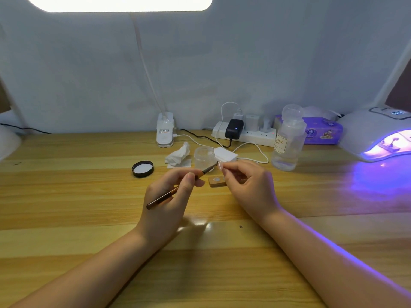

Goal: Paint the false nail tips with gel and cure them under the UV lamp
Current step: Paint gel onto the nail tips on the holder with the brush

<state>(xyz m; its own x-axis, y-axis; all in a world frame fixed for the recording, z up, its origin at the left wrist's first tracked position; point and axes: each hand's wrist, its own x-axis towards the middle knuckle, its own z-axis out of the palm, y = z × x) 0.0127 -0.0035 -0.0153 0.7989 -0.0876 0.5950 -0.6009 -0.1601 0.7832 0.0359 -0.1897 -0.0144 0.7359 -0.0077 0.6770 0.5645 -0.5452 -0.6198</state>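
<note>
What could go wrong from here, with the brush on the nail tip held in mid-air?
1. The right hand only pinches the small nail tip while the left hand works the brush on it; the tip could slip or gel could smear onto fingers.
2. The open jar sits just behind both hands, its lid off; a knock could tip it.

Power strip (249, 134), tissue pack (322, 132) (purple)
</note>
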